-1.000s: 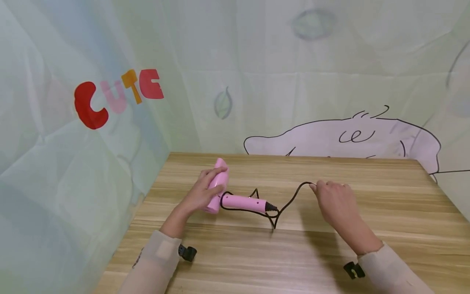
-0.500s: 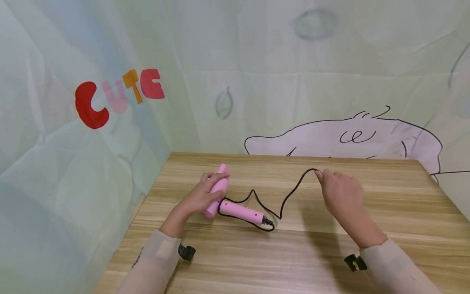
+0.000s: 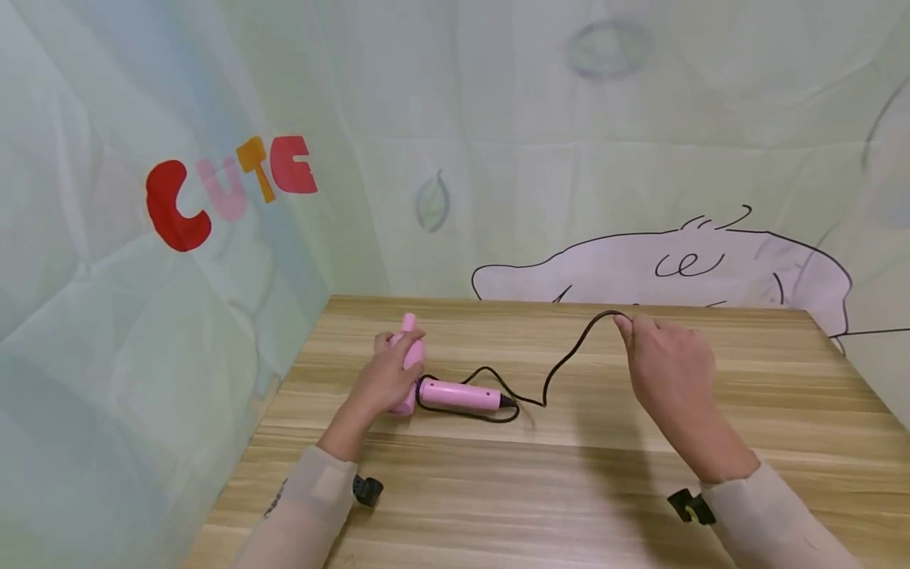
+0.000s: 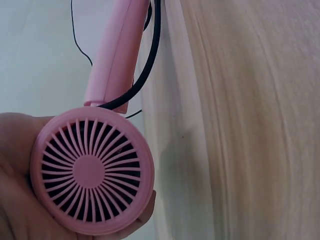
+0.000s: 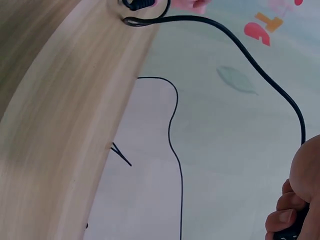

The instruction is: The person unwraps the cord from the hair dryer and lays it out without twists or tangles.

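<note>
Left grip [image 3: 384,371], nearer, curled round head of pink dryer [image 3: 458,394] at counter's [image 3: 498,498] left. Handle [image 4: 117,55] lies lengthwise rightward, toward right grip [image 3: 671,371], well apart, clasping black cord [image 3: 573,353].

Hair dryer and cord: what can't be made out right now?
- Head view: middle of the hair dryer body, covered by the left hand.
- Head view: far end of the cord, hidden in the right hand.
- Right wrist view: full shape of the black piece, partly behind the fingers and cut by the bottom edge.
- Left wrist view: far end of the handle, cut by the top edge.
</note>
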Available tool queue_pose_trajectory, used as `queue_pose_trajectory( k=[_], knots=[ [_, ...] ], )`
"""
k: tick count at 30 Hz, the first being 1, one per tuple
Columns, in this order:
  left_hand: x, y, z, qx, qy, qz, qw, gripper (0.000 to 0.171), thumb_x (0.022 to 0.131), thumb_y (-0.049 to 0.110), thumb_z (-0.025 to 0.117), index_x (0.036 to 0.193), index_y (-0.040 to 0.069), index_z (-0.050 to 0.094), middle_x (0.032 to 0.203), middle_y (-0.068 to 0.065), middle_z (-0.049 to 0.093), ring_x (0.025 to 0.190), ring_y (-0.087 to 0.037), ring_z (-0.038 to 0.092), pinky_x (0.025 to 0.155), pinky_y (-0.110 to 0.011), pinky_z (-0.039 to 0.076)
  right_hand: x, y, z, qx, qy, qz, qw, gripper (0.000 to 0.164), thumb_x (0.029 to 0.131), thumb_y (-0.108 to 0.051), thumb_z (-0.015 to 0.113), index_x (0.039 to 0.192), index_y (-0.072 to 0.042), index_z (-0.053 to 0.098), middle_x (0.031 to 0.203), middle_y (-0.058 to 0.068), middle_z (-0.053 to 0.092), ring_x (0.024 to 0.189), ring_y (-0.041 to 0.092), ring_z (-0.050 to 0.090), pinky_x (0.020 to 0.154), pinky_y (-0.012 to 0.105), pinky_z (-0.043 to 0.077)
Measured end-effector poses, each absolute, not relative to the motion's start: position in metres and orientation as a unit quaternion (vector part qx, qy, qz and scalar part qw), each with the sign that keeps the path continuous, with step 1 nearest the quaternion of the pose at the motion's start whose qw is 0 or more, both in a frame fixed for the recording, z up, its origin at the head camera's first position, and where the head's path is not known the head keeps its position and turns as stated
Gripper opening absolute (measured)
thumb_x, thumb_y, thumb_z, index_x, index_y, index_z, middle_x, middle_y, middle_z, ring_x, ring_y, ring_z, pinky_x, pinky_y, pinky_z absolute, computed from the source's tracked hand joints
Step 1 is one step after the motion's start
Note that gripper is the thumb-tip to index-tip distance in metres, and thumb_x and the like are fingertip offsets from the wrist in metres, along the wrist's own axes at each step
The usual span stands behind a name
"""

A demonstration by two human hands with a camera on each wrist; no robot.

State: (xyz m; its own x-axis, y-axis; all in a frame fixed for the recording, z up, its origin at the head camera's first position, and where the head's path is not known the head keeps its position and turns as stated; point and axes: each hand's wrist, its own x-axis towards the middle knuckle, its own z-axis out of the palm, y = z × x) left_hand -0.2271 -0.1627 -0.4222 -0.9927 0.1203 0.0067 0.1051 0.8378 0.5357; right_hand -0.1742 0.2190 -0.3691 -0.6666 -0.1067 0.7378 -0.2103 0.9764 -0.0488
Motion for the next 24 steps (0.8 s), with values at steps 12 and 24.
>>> queue_pose_trajectory(
  k=[12, 24],
  knots=[
    [-0.235, -0.167, -0.432, -0.019, 0.96, 0.28, -0.006, 0.059, 0.1, 0.027, 0.052, 0.156, 0.023, 0.036, 0.154, -0.033, 0.019, 0.098, -0.047, 0.063, 0.075, -0.054, 0.055, -0.168, 0.219, -0.352, 0.109, -0.865, 0.115, 0.477, 0.051, 0.108, -0.039, 0.043, 0.068, -0.006, 0.041, 0.054, 0.008, 0.036, 0.046, 0.033, 0.039, 0.05, 0.045, 0.029],
    [-0.249, -0.18, -0.447, -0.088, 0.936, 0.335, -0.068, 0.06, 0.1, 0.027, 0.052, 0.157, 0.02, 0.035, 0.152, -0.034, 0.02, 0.108, -0.054, 0.054, 0.086, -0.059, 0.049, -0.163, 0.224, -0.35, 0.126, -0.856, 0.108, 0.489, 0.054, 0.109, -0.039, 0.039, 0.068, -0.005, 0.041, 0.055, 0.007, 0.035, 0.046, 0.031, 0.037, 0.05, 0.043, 0.028]
  ],
)
